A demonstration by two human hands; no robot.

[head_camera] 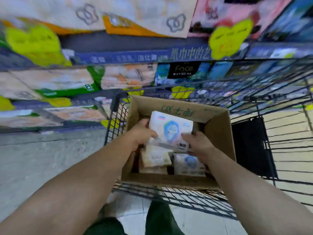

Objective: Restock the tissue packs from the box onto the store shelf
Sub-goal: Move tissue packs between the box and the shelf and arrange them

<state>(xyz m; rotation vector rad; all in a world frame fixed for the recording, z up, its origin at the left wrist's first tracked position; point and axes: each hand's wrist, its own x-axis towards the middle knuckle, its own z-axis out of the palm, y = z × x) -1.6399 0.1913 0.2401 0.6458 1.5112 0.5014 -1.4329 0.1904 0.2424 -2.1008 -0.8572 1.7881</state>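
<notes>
Both hands grasp one tissue pack (171, 131) at the centre of the frame, just above the open cardboard box (218, 131). The left hand (144, 133) curls around the pack's left edge, thumb on top and fingers hidden underneath. The right hand (198, 141) pinches the lower right corner, fingers bent over the edge. The pack is a flat, soft rectangle in glossy white wrap with a pale blue shield-shaped emblem and a small red and blue mark near its far end; it tilts slightly, far end raised.

Below it in the box lie more packs (189, 164) of the same kind, one cream-toned, loosely stacked. The box is plain brown corrugated card with green printed characters on its inner far flap. It sits in a black wire trolley (177, 195) with a gridded mesh.

Across the upper half of the frame runs the store shelf (122, 58), blurred, stocked with bulky plastic-wrapped paper goods and yellow-green price tags.
</notes>
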